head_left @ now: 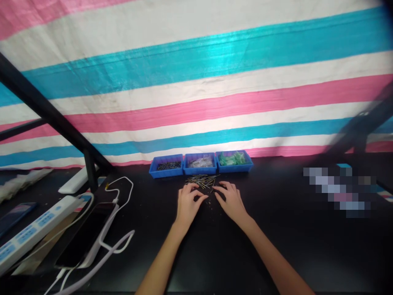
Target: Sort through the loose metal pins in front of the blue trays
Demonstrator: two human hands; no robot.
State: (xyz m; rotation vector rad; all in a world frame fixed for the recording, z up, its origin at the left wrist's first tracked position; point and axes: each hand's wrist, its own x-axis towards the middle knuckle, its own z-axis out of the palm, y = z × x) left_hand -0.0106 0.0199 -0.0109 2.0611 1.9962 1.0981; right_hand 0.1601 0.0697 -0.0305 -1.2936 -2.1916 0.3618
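Observation:
A loose pile of long thin metal screws or nails (202,180) lies on the black table in front of the blue bins. My left hand (188,205) rests at the pile's near left side, thumb and fingers apart with a gap between them. At the near right side is my right hand (231,201), its fingers curved and spread towards the pile. No held piece can be made out in either hand. Small crumbs (210,203) are scattered on the table between the hands.
Behind the pile stand a blue bin with dark screws (167,174), one with clear plastic packets (199,170) and one with green pieces (236,168). To the left are a phone (87,233), white cables and a power strip (33,229). A striped sheet (196,98) hangs behind.

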